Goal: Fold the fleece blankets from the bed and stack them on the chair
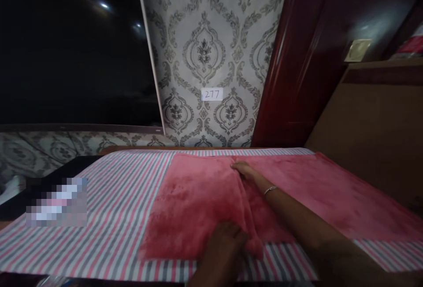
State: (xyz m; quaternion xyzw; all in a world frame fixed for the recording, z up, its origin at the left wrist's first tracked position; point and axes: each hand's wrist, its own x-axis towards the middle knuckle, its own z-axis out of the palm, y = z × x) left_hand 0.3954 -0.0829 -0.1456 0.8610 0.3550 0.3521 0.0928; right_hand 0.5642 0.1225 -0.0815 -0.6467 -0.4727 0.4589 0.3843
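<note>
A pink plush towel [194,199] lies across the striped cover, its left part folded over so that a loose edge runs from back to front near the middle. At the far end of that edge, my right hand [245,170] is closed with its fingertips pinching the towel. My left hand [227,239] is at the near end of the fold, fingers curled down on the towel by the same edge. It is dark and a little blurred, and its fingertips are partly hidden. The towel's single layer stretches to the right, under and beyond my right forearm.
The table bears a pink, grey and white striped cloth [115,207]. A pixelated patch [61,203] covers something at its left. Behind are a dark television screen [76,58], patterned wallpaper and a paper label [212,94] reading 277. A brown box-like panel [373,124] stands at the right.
</note>
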